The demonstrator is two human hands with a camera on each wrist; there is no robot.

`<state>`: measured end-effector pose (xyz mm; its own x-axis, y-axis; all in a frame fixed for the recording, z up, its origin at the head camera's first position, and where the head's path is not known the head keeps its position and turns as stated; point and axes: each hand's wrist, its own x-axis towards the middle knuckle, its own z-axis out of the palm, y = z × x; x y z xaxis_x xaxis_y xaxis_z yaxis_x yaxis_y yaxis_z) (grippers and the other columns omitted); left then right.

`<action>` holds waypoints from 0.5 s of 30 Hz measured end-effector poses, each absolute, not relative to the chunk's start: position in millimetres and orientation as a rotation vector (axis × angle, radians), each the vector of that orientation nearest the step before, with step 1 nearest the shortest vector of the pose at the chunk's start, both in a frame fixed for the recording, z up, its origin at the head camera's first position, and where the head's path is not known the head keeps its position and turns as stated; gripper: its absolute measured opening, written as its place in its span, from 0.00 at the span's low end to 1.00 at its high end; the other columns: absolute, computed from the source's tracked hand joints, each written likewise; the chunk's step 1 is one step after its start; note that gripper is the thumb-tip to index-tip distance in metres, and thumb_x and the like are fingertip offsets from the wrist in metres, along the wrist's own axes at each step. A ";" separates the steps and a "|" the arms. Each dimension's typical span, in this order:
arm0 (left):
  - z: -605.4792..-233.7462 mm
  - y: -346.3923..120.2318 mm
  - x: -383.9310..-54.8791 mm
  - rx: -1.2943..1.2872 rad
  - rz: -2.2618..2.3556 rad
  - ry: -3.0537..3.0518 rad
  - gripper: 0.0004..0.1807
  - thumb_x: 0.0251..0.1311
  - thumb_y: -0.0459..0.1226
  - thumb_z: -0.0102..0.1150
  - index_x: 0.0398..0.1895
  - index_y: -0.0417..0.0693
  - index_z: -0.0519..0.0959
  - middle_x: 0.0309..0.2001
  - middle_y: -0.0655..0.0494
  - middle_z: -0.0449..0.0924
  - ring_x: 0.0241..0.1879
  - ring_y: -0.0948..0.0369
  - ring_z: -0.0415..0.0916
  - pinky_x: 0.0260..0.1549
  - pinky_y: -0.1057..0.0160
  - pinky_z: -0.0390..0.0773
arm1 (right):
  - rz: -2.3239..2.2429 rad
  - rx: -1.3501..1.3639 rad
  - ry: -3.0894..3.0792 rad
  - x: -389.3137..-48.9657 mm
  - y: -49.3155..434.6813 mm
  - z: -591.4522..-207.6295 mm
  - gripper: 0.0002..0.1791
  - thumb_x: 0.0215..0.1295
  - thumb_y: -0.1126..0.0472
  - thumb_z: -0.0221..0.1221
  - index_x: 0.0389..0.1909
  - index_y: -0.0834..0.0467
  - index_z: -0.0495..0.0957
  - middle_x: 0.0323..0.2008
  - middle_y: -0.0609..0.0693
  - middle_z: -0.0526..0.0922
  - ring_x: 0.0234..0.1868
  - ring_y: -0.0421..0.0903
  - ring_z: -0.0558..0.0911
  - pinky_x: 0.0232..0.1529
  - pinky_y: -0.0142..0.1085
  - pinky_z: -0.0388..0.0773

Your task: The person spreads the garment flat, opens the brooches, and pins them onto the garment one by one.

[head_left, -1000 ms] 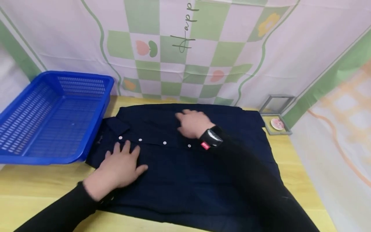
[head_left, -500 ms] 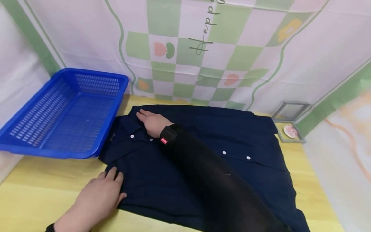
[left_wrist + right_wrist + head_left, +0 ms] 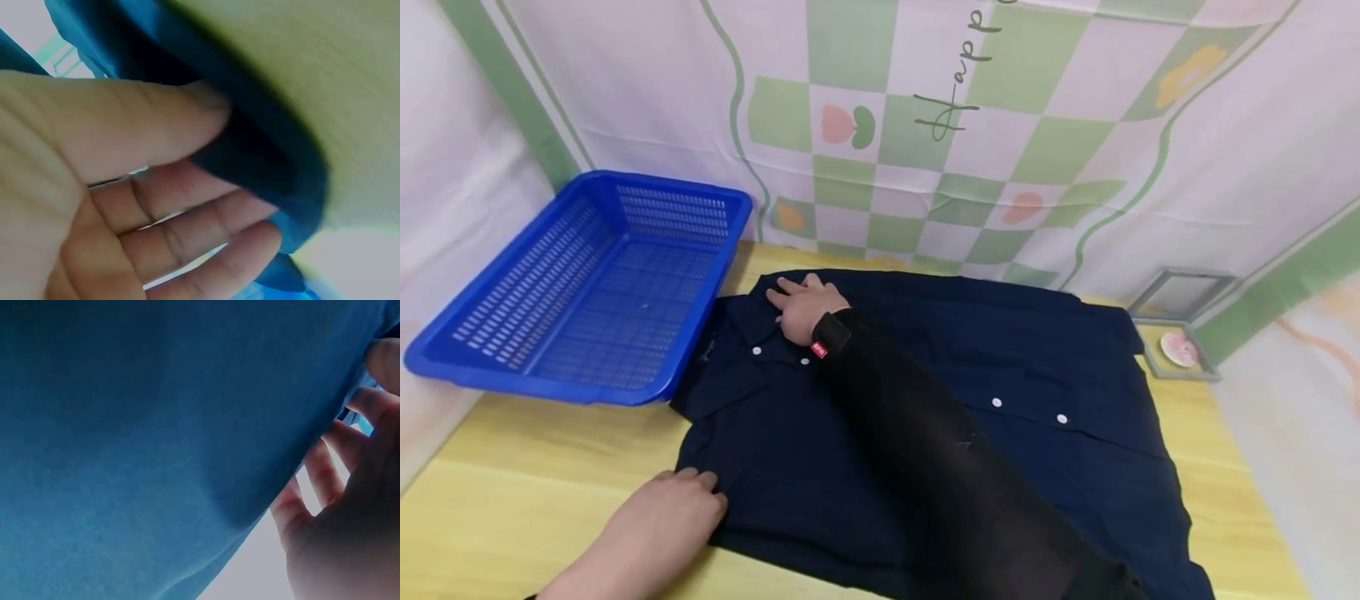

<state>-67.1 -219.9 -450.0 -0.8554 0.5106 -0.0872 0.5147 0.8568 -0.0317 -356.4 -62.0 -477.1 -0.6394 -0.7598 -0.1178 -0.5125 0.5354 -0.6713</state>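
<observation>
A dark navy button-up shirt (image 3: 895, 392) lies flat, its collar end at the left and a row of white buttons along it. My left hand (image 3: 658, 525) pinches the shirt's near left edge; in the left wrist view the thumb (image 3: 156, 122) lies on the cloth with fingers under it. Near the collar, at the far left, my right hand (image 3: 807, 312) rests on the shirt with its fingers spread and slightly bent. In the right wrist view those fingers (image 3: 325, 472) touch the cloth. My right sleeve hides part of the button row.
A blue plastic basket (image 3: 730, 250) stands left of the shirt, close to its collar. At the far right sits a small grey open-lidded box (image 3: 1217, 375) with a round pink-and-white piece in it. The yellow wooden table (image 3: 542, 467) meets a patterned cloth backdrop (image 3: 917, 200).
My right hand has gone left along the shirt to the collar area. My left hand has moved down to the near edge and now grips it. The head view has shifted left.
</observation>
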 end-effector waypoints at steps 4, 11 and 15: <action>-448.0 -220.4 -69.5 0.843 -0.016 2.915 0.15 0.55 0.43 0.68 0.15 0.51 0.79 0.23 0.57 0.72 0.26 0.54 0.73 0.28 0.53 0.74 | -0.294 -0.987 2.571 -339.0 -66.5 -447.7 0.33 0.78 0.53 0.48 0.79 0.52 0.50 0.79 0.49 0.44 0.75 0.48 0.53 0.69 0.41 0.55; -442.1 -221.4 -75.6 0.867 0.122 2.926 0.15 0.59 0.52 0.67 0.33 0.50 0.84 0.38 0.52 0.78 0.38 0.52 0.76 0.37 0.48 0.78 | 0.169 -0.857 2.739 -315.5 -81.9 -430.3 0.33 0.78 0.43 0.44 0.79 0.43 0.51 0.79 0.47 0.46 0.75 0.50 0.55 0.69 0.48 0.56; -447.9 -217.1 -78.3 0.742 0.199 2.776 0.29 0.57 0.52 0.69 0.63 0.58 0.78 0.66 0.42 0.69 0.61 0.37 0.67 0.50 0.36 0.72 | 0.157 -0.706 2.742 -306.4 -79.1 -429.4 0.35 0.76 0.37 0.43 0.79 0.43 0.52 0.78 0.48 0.48 0.75 0.53 0.53 0.69 0.51 0.54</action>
